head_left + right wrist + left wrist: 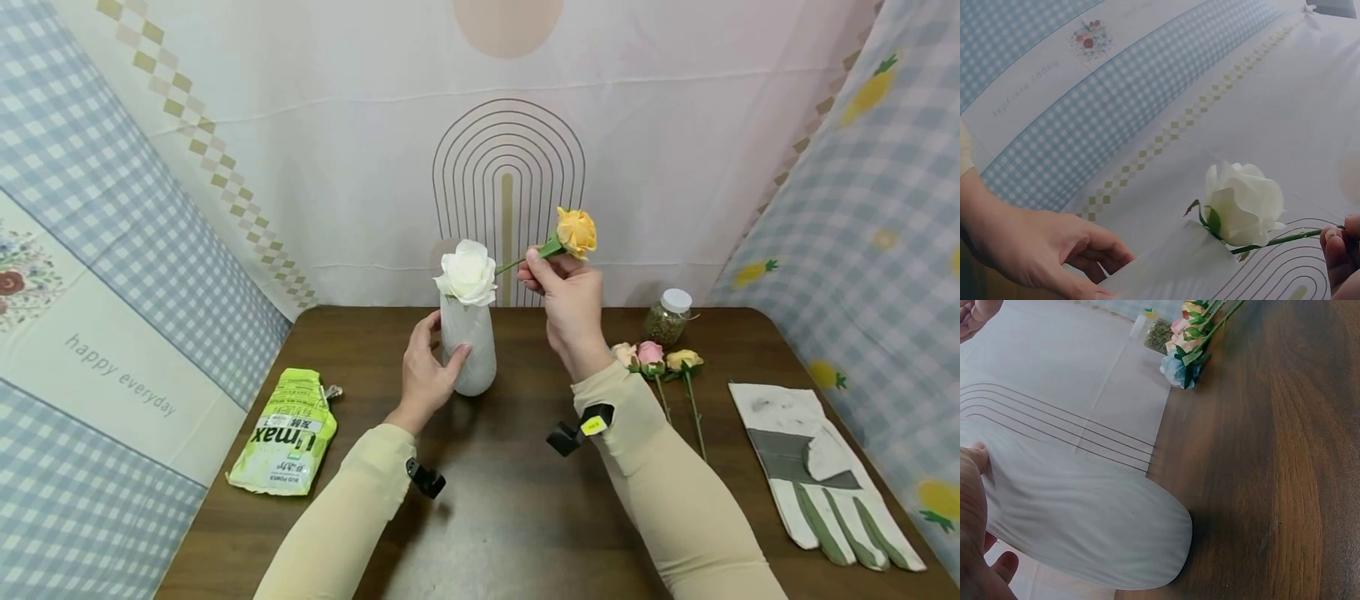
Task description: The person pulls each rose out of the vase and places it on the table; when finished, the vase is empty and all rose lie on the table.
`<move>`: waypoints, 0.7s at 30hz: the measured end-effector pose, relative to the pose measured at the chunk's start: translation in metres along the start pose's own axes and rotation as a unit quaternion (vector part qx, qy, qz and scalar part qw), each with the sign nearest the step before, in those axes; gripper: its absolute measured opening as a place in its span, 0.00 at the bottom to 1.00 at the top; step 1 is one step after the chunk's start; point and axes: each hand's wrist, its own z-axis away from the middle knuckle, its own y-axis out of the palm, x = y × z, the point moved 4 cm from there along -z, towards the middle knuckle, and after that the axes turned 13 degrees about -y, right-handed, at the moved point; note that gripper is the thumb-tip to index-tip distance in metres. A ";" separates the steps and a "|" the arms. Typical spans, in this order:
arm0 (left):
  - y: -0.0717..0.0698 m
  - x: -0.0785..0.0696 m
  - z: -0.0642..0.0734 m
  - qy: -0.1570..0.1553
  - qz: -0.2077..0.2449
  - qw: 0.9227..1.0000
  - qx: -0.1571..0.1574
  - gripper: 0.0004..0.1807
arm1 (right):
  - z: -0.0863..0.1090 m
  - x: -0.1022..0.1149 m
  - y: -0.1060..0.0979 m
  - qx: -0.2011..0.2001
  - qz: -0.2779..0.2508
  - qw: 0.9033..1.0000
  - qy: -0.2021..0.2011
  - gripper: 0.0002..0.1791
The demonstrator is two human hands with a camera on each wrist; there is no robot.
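A white vase [472, 354] stands upright on the table, a white rose [467, 273] resting at its mouth. My left hand [429, 371] grips the vase around its middle, thumb in front and fingers at the far left side. Above and to the right, my right hand [576, 304] pinches a yellow rose [577, 233] by its stem, just below the bloom. That stem slants down to the left toward the vase mouth. In the right wrist view, the green stem [1297, 237] reaches the rim beside the white rose, its end hidden there.
At the right lie a pink rose [650, 353], another yellow rose [684, 361] and a blue flower [1176, 370], near a lidded jar [669, 317] of dried bits. White-and-grey gloves [817, 467] lie farther right. A green-yellow packet [288, 437] lies at the left. Patterned cloth [360, 167] hangs behind.
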 end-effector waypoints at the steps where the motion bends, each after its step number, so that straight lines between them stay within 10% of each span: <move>1: 0.000 0.000 0.000 0.000 0.000 1.000 0.000 0.34 | -0.001 0.001 -0.001 -0.004 -0.002 1.000 -0.001 0.13; 13: 0.000 -0.001 0.000 0.007 -0.003 1.000 -0.007 0.34 | -0.016 0.020 -0.028 -0.064 -0.046 0.997 0.010 0.08; 21: 0.000 0.001 0.000 -0.006 -0.019 1.000 -0.004 0.34 | -0.030 0.030 -0.083 -0.138 -0.095 0.984 0.052 0.10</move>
